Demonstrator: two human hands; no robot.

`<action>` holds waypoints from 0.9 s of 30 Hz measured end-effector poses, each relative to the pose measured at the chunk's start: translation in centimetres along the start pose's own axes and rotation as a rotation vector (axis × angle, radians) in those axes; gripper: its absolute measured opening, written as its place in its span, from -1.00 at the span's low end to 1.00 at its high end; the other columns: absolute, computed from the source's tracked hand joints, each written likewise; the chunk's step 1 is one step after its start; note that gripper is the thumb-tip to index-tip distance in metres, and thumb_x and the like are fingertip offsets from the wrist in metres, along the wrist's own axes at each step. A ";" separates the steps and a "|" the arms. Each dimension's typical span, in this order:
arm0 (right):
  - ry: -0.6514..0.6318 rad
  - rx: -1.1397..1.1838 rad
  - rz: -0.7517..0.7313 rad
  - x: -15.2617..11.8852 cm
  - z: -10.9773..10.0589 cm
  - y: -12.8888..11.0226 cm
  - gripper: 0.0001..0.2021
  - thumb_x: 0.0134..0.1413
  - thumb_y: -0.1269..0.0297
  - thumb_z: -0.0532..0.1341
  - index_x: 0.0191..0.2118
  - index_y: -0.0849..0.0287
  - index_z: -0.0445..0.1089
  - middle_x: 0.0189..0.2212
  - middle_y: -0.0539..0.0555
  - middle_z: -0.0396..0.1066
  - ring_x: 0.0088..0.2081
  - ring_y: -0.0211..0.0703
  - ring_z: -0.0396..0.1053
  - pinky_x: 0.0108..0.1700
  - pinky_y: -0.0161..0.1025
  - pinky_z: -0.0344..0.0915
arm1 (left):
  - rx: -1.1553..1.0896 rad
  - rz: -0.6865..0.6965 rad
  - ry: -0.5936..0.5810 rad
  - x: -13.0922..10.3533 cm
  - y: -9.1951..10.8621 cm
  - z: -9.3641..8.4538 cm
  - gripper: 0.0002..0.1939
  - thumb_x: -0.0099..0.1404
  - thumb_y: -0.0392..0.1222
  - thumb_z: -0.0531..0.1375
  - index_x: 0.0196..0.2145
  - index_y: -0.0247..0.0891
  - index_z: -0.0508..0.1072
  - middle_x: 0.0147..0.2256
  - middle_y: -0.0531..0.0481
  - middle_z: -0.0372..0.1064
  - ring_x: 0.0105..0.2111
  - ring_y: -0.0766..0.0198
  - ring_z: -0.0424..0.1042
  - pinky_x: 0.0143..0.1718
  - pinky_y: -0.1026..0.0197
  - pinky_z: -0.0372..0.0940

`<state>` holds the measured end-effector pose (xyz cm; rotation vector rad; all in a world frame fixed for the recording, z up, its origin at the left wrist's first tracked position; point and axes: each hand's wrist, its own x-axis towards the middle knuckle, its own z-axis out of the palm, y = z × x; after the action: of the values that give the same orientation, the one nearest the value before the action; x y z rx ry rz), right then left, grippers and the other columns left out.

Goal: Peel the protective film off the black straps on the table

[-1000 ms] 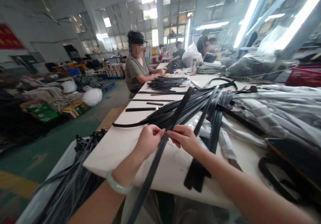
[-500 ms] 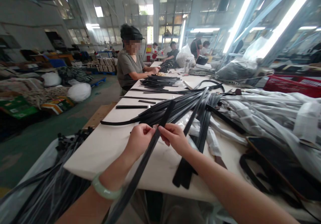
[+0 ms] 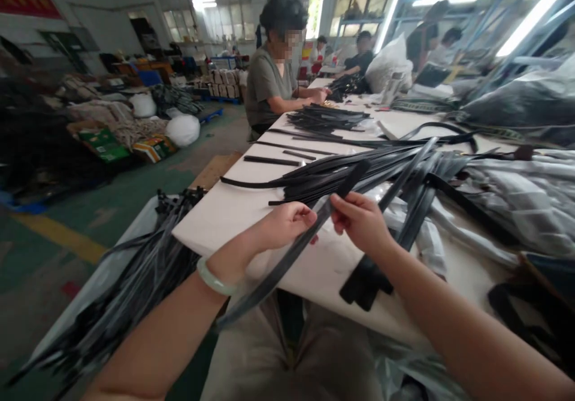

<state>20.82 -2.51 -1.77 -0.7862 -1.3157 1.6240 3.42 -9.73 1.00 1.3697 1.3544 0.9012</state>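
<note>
A long black strap (image 3: 277,269) runs slantwise between my hands, its near part hanging past the table edge toward my lap. A greyish, see-through film seems to cover part of it. My right hand (image 3: 363,218) pinches the strap near its far end between thumb and fingers. Lower down, my left hand (image 3: 287,224) has its fingers curled together at the strap's edge, gripping it; a pale green bangle (image 3: 214,278) circles that wrist. Just beyond, a pile of black straps (image 3: 314,179) spreads over the white table (image 3: 215,212).
White-wrapped straps (image 3: 525,194) heap up on the right. A bin liner (image 3: 92,287) full of black straps stands below the table's left edge. Across the table a co-worker (image 3: 274,78) handles small parts beside another strap pile (image 3: 323,118).
The view has swung left and down, so everything sits further right. My hands have moved slightly apart along the strap, and its near end hangs lower and more curved.
</note>
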 end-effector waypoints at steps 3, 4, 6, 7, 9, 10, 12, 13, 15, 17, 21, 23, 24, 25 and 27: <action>0.140 0.137 0.016 0.1 -0.1 -0.5 -0.63 -0.22 0.21 0.43 -0.64 0.17 0.19 -0.74 -0.07 0.26 -0.74 -0.39 0.13 -0.76 -0.43 0.04 | -0.216 -0.167 -0.411 -3.3 -0.7 -2.5 -0.66 0.12 0.04 0.27 -0.30 -0.31 0.52 -0.55 -0.07 0.45 -0.54 0.24 0.38 -0.53 0.26 0.23; 0.152 0.153 0.028 0.1 -0.1 -0.6 -0.62 -0.24 0.24 0.44 -0.65 0.16 0.17 -0.74 -0.07 0.26 -0.73 -0.40 0.12 -0.75 -0.44 0.03 | -0.306 -0.218 -0.448 -4.6 -1.1 -3.3 -0.67 0.12 0.04 0.27 -0.31 -0.29 0.52 -0.60 0.00 0.38 -0.61 0.30 0.29 -0.57 0.28 0.19; 0.118 0.140 0.062 -0.1 0.2 -0.6 -0.64 -0.25 0.27 0.43 -0.66 0.17 0.19 -0.72 -0.07 0.23 -0.71 -0.42 0.10 -0.73 -0.44 0.02 | -0.411 -0.302 -0.318 -7.4 -1.7 -4.9 -0.73 0.12 0.02 0.27 -0.38 -0.26 0.50 -0.67 0.13 0.18 -0.70 0.42 0.07 -0.64 0.33 0.06; 0.087 0.123 0.083 -0.2 0.4 -0.6 -0.68 -0.25 0.28 0.43 -0.65 0.18 0.24 -0.71 -0.07 0.22 -0.70 -0.43 0.08 -0.72 -0.44 0.01 | -0.408 -0.339 -0.214 -8.9 -2.0 -5.8 -0.75 0.13 0.01 0.26 -0.41 -0.25 0.48 -0.68 0.16 0.11 -0.71 0.44 -0.02 -0.67 0.35 -0.01; 0.041 0.102 0.119 -0.6 0.7 -0.6 -0.80 -0.24 0.28 0.41 -0.57 0.20 0.38 -0.69 -0.06 0.20 -0.69 -0.43 0.06 -0.70 -0.42 -0.03 | -0.340 -0.418 -0.055 -12.1 -2.6 -7.8 -0.76 0.14 0.00 0.26 -0.42 -0.25 0.48 -0.67 0.17 0.05 -0.70 0.46 -0.08 -0.69 0.36 -0.09; 0.040 0.100 0.127 -0.7 0.8 -0.6 -0.83 -0.24 0.28 0.41 -0.51 0.21 0.43 -0.69 -0.05 0.19 -0.69 -0.43 0.05 -0.70 -0.41 -0.05 | -0.308 -0.451 0.010 -13.8 -2.9 -9.0 -0.75 0.14 0.01 0.25 -0.41 -0.25 0.48 -0.66 0.16 0.04 -0.70 0.46 -0.09 -0.70 0.37 -0.12; 0.071 0.086 0.136 -0.8 0.9 -0.7 -0.80 -0.26 0.27 0.41 -0.43 0.23 0.50 -0.69 -0.03 0.18 -0.68 -0.42 0.05 -0.69 -0.38 -0.08 | -0.290 -0.497 0.157 -17.3 -3.7 -11.7 -0.73 0.13 0.04 0.25 -0.38 -0.24 0.47 -0.66 0.17 0.00 -0.70 0.47 -0.14 -0.70 0.39 -0.20; 0.091 0.070 0.142 -0.8 0.8 -0.8 -0.78 -0.29 0.27 0.42 -0.43 0.24 0.51 -0.68 -0.01 0.19 -0.68 -0.41 0.06 -0.68 -0.36 -0.08 | -0.289 -0.507 0.240 -18.9 -4.2 -13.3 -0.73 0.13 0.05 0.26 -0.37 -0.22 0.45 -0.65 0.18 -0.02 -0.70 0.48 -0.17 -0.70 0.40 -0.24; 0.115 0.019 0.164 -0.6 0.6 -0.7 -0.75 -0.37 0.25 0.45 -0.46 0.24 0.51 -0.67 0.03 0.20 -0.66 -0.38 0.09 -0.67 -0.33 -0.07 | -0.247 -0.518 0.404 -21.7 -5.2 -16.5 -0.72 0.12 0.06 0.26 -0.37 -0.20 0.42 -0.64 0.20 -0.05 -0.69 0.49 -0.21 -0.69 0.42 -0.26; 0.118 -0.044 0.200 -0.3 0.4 -0.3 -0.70 -0.46 0.22 0.48 -0.48 0.24 0.52 -0.65 0.07 0.22 -0.65 -0.34 0.12 -0.66 -0.30 -0.04 | -0.160 -0.528 0.529 -23.6 -6.5 -19.5 -0.72 0.12 0.07 0.25 -0.37 -0.19 0.38 -0.63 0.20 -0.07 -0.69 0.49 -0.19 -0.67 0.42 -0.24; 0.128 -0.101 0.247 0.1 0.4 0.9 -0.61 -0.61 0.13 0.52 -0.51 0.20 0.53 -0.65 0.13 0.23 -0.65 -0.29 0.12 -0.69 -0.26 -0.02 | 0.025 -0.580 0.647 -23.8 -9.7 -24.3 -0.73 0.17 0.06 0.21 -0.38 -0.20 0.35 -0.64 0.21 -0.05 -0.70 0.48 -0.09 -0.66 0.41 -0.15; 0.126 -0.107 0.257 0.2 0.5 1.4 -0.60 -0.61 0.08 0.52 -0.50 0.18 0.54 -0.67 0.13 0.22 -0.66 -0.26 0.12 -0.70 -0.25 -0.02 | 0.138 -0.622 0.688 -22.2 -11.4 -25.8 -0.73 0.22 0.04 0.18 -0.37 -0.24 0.38 -0.64 0.19 0.05 -0.70 0.45 0.02 -0.65 0.37 -0.01; 0.122 -0.110 0.257 0.2 0.5 1.6 -0.60 -0.60 0.06 0.51 -0.50 0.17 0.54 -0.69 0.13 0.21 -0.67 -0.26 0.12 -0.71 -0.25 -0.02 | 0.203 -0.642 0.714 -21.1 -12.3 -26.4 -0.73 0.26 0.03 0.16 -0.35 -0.27 0.40 -0.62 0.16 0.15 -0.67 0.42 0.12 -0.61 0.34 0.10; 0.118 -0.113 0.253 0.3 0.5 1.6 -0.60 -0.58 0.04 0.51 -0.51 0.18 0.55 -0.70 0.12 0.20 -0.68 -0.26 0.12 -0.71 -0.25 -0.02 | 0.273 -0.658 0.746 -19.8 -13.0 -26.9 -0.72 0.29 0.01 0.15 -0.31 -0.29 0.42 -0.55 0.11 0.27 -0.61 0.37 0.25 -0.53 0.28 0.22; 0.113 -0.111 0.233 0.6 0.4 1.7 -0.61 -0.55 0.03 0.50 -0.52 0.19 0.54 -0.72 0.10 0.18 -0.70 -0.28 0.09 -0.72 -0.26 -0.04 | 0.415 -0.670 0.831 -17.3 -14.3 -27.4 -0.71 0.32 -0.03 0.14 -0.18 -0.32 0.42 -0.28 -0.03 0.42 -0.34 0.23 0.42 -0.26 0.10 0.35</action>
<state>19.79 -2.28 -3.31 -1.1176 -1.2795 1.6688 -28.52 -24.46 -3.65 0.6901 2.5494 0.7538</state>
